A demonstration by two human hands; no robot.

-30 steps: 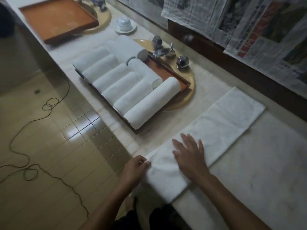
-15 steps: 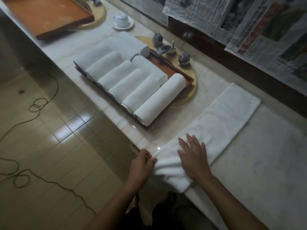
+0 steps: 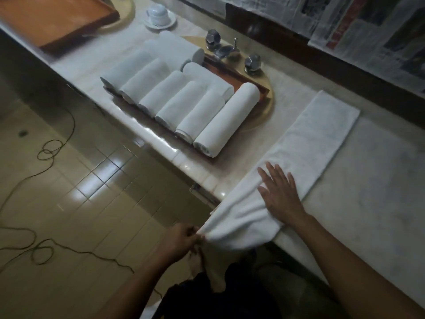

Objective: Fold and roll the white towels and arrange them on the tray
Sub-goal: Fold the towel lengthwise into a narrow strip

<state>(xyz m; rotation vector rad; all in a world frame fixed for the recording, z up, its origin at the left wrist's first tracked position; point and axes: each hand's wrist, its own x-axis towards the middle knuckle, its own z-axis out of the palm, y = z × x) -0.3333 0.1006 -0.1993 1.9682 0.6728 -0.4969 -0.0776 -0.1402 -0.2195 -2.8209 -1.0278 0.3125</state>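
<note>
A long folded white towel (image 3: 305, 148) lies as a strip on the marble counter (image 3: 368, 192), its near end hanging over the front edge. My left hand (image 3: 181, 238) pinches that near end just off the edge. My right hand (image 3: 279, 192) lies flat on the towel with fingers spread. Left of the strip, a brown tray (image 3: 262, 88) over a sink holds several rolled white towels (image 3: 207, 111) in a row, with more rolls behind them.
A faucet with two knobs (image 3: 226, 50) stands behind the tray. A second brown tray (image 3: 57, 21) and a white cup on a saucer (image 3: 158, 14) sit at the far left. Newspaper (image 3: 368, 28) covers the wall. A cord (image 3: 46, 153) loops across the tiled floor.
The towel's near end has slid off the counter edge, drawn toward me by my left hand. My right hand stays flat on the towel. The view has shifted slightly.
</note>
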